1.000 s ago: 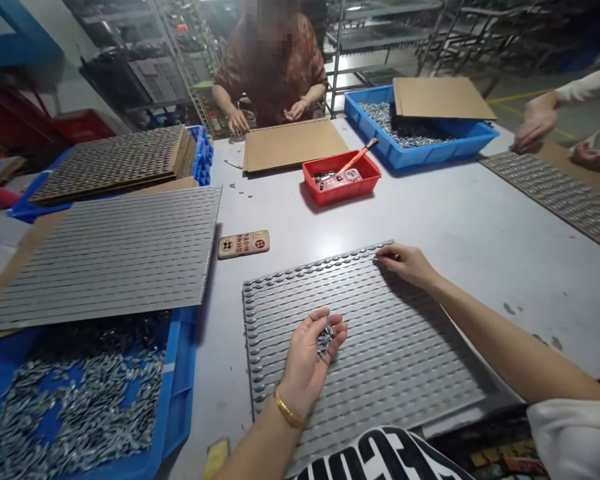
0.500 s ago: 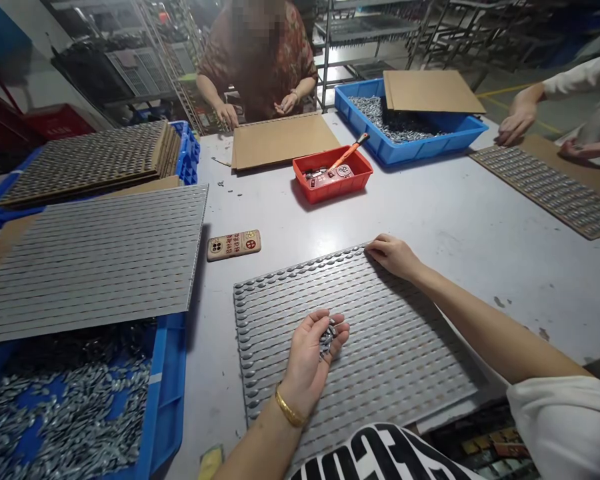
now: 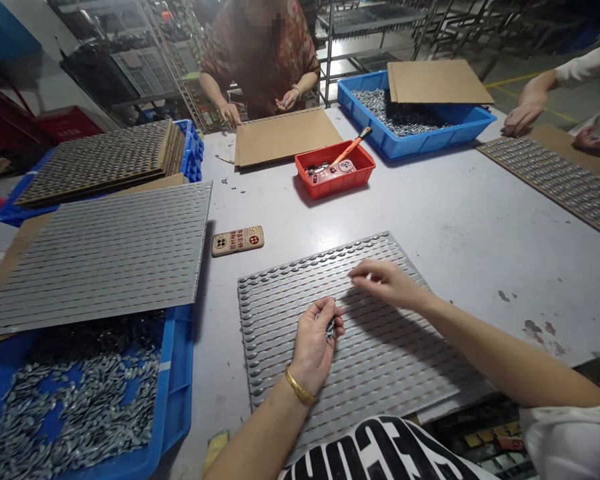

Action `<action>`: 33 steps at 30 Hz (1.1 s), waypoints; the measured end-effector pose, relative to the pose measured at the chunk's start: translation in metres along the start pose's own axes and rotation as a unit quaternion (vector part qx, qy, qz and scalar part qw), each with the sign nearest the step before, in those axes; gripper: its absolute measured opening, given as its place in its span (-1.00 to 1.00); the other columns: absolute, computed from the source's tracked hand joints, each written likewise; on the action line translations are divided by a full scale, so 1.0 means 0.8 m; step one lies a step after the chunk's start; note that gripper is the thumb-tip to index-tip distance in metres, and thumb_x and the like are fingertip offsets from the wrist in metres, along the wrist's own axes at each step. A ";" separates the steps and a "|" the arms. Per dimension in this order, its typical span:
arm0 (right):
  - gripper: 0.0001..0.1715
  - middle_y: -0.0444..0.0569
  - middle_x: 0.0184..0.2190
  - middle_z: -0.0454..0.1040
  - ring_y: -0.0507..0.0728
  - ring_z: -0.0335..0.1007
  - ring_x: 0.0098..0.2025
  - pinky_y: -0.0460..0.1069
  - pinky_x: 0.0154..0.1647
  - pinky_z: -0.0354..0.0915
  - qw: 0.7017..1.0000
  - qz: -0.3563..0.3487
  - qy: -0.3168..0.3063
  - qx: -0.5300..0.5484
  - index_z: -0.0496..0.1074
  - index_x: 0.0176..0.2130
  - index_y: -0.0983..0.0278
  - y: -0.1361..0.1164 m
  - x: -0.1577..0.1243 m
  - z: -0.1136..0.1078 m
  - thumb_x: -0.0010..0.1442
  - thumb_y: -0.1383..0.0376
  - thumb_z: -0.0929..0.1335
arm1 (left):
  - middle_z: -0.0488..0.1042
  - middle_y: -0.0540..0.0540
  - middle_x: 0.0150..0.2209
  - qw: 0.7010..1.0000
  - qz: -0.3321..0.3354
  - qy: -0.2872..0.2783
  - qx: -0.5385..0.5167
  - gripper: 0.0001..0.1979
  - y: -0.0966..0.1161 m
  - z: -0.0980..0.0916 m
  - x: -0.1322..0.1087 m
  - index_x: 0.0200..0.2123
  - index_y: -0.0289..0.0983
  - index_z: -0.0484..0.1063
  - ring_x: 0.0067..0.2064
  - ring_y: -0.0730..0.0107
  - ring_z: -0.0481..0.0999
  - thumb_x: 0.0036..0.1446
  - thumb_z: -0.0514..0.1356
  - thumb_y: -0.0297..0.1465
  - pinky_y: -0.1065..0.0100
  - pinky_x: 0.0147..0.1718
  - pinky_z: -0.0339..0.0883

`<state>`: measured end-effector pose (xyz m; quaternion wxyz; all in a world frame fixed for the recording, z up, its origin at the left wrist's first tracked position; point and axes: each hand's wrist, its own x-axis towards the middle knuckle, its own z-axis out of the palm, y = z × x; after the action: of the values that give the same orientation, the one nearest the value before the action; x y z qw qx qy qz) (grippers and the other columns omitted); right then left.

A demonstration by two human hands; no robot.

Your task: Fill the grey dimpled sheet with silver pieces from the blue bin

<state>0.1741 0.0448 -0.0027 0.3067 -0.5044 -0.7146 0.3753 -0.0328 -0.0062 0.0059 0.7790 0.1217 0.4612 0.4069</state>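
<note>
A grey slotted board (image 3: 380,360) lies in front of me, with small metal pieces (image 3: 247,320) set along its left edge and in rows at its far edge. Over the middle of the board, my left hand (image 3: 317,340) is curled around a small heap of metal pieces (image 3: 331,328); a gold bracelet is on that wrist. My right hand (image 3: 387,283) hovers over the board, up and right of the left one, its thumb and fingers slightly apart. No piece can be made out between them.
A blue bin (image 3: 173,387) of loose pieces stands at the left under another slotted board (image 3: 105,253). A phone-like case (image 3: 237,241), a red tray (image 3: 337,179) and a second blue bin (image 3: 415,143) are farther back. Two people work across the table and at right.
My right hand has left the board's far edge and come back toward my left hand. The fingers of my left hand have curled further over the pieces. The view has shifted slightly.
</note>
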 end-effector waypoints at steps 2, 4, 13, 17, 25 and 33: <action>-0.70 -0.02 -0.26 0.51 0.10 0.42 -0.25 -0.08 -0.41 0.30 0.990 0.040 -0.076 0.116 0.52 -0.14 0.24 -0.022 -0.009 0.016 0.18 0.13 0.39 | 0.42 -0.02 -0.42 1.000 0.014 -0.006 0.014 -0.69 -0.001 0.002 0.002 -0.29 -0.32 0.37 -0.48 0.61 0.36 -0.02 0.38 -0.31 0.58 -0.54 0.24; -0.70 -0.04 -0.30 0.51 0.08 0.41 -0.28 -0.08 -0.37 0.31 0.968 0.064 -0.136 0.203 0.53 -0.19 0.27 -0.032 -0.012 0.025 0.13 0.14 0.43 | 0.40 0.00 -0.46 0.999 0.022 -0.017 0.034 -0.67 -0.002 0.004 0.003 -0.34 -0.31 0.33 -0.50 0.61 0.33 -0.03 0.38 -0.27 0.58 -0.59 0.19; -0.73 -0.15 -0.54 0.43 -0.04 0.24 -0.56 -0.13 -0.59 0.18 0.927 0.133 -0.151 0.316 0.46 -0.38 0.30 -0.017 -0.020 0.025 0.05 0.15 0.48 | 0.40 -0.01 -0.48 0.996 -0.004 -0.046 0.072 -0.71 -0.005 0.009 0.013 -0.37 -0.31 0.31 -0.53 0.61 0.34 0.05 0.32 -0.25 0.60 -0.63 0.14; -0.74 -0.18 -0.53 0.42 -0.04 0.24 -0.54 -0.12 -0.53 0.19 0.953 0.121 -0.034 0.275 0.48 -0.31 0.28 0.014 -0.013 -0.008 0.08 0.14 0.45 | 0.52 -0.20 -0.28 0.999 -0.042 -0.005 0.009 -0.82 0.003 0.011 0.016 -0.23 -0.36 0.40 -0.34 0.37 0.55 0.14 0.20 -0.37 0.44 -0.43 0.44; -0.72 -0.03 -0.35 0.58 0.13 0.43 -0.32 0.02 -0.25 0.29 0.979 0.099 0.158 -0.079 0.56 -0.30 0.28 0.113 0.034 -0.084 0.08 0.15 0.36 | 0.55 -0.31 -0.16 0.996 -0.073 0.039 -0.017 -0.75 0.000 0.003 0.009 -0.15 -0.36 0.37 -0.21 0.22 0.62 0.06 0.19 -0.59 0.24 -0.11 0.50; -0.82 -0.07 -0.41 0.50 0.09 0.36 -0.37 -0.02 -0.28 0.25 0.978 0.059 0.125 -0.158 0.55 -0.37 0.23 0.119 0.052 -0.084 0.06 0.25 0.35 | 0.54 -0.24 -0.13 0.998 -0.060 -0.003 0.016 -0.79 0.004 0.006 0.000 -0.17 -0.33 0.40 -0.20 0.31 0.60 0.09 0.28 -0.46 0.33 -0.15 0.49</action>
<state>0.2633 0.1191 -0.0448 0.2878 -0.6305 -0.6900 0.2087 -0.0306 -0.0033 0.0100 0.8012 0.1071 0.4720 0.3518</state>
